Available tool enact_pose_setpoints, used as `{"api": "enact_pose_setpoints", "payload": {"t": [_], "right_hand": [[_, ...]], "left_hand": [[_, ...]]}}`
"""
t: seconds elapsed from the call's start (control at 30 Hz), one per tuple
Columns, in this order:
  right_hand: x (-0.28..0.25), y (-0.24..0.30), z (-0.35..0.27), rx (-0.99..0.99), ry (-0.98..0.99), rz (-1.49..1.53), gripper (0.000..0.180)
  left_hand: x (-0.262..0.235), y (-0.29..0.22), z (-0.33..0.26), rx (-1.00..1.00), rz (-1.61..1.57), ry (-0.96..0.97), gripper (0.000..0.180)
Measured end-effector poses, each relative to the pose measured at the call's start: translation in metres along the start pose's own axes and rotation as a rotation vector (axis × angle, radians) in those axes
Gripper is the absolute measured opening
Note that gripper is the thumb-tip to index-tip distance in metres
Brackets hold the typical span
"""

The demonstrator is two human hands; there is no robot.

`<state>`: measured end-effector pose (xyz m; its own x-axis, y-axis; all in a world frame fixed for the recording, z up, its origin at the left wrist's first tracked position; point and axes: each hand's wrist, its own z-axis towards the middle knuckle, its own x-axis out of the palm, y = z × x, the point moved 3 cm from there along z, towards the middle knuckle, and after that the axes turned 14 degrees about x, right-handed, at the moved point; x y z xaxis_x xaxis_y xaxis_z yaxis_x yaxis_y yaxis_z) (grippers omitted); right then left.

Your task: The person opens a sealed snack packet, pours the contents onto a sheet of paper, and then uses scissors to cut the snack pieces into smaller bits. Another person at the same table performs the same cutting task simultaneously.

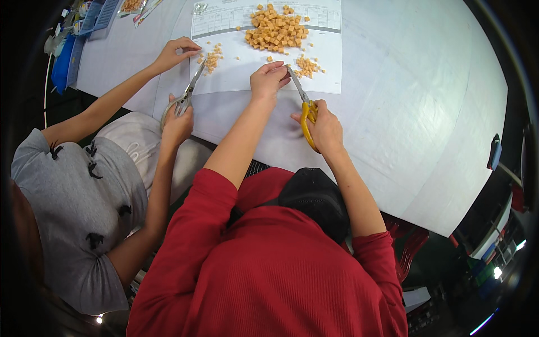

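Observation:
My right hand (325,126) is wrapped round the yellow handles of a pair of scissors (300,87), whose blades point up and to the left. At the blade tips, my left hand (268,81) is closed in a pinch on a small orange piece (288,66), mostly hidden by the fingers. Beyond my hands a large heap of orange cubes (275,29) lies on a printed paper sheet (236,78). Right of the blades is a small pile of finer orange bits (306,67). A single cube (270,58) sits just above my left hand.
At my left a person in a grey top (106,196) holds metal scissors (190,90) over another small pile of orange bits (212,59). Blue baskets (100,16) stand at the far left. A black bag-like thing (314,199) is at my lap, below the white table's (415,123) edge.

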<state>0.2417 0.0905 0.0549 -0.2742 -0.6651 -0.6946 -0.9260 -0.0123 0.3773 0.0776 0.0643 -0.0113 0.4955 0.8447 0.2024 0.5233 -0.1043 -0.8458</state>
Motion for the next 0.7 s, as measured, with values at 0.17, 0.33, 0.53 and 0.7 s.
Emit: {"api": "enact_pose_setpoints", "payload": {"t": [0.17,0.33,0.53,0.7], "right_hand": [[-0.002,-0.013,0.008,0.101,0.007,0.005,0.064],[-0.004,-0.023,0.009,0.111,-0.045,0.073,0.065],[-0.006,-0.022,0.007,0.112,-0.028,0.133,0.067],[-0.01,-0.009,-0.001,0.064,0.034,0.136,0.071]], "left_hand": [[0.008,-0.006,0.001,0.411,0.691,0.171,0.018],[0.01,0.007,0.005,0.743,1.066,0.239,0.017],[0.019,-0.011,0.0,0.608,1.018,0.236,0.008],[0.011,-0.019,0.003,0.033,0.182,0.105,0.015]]}}
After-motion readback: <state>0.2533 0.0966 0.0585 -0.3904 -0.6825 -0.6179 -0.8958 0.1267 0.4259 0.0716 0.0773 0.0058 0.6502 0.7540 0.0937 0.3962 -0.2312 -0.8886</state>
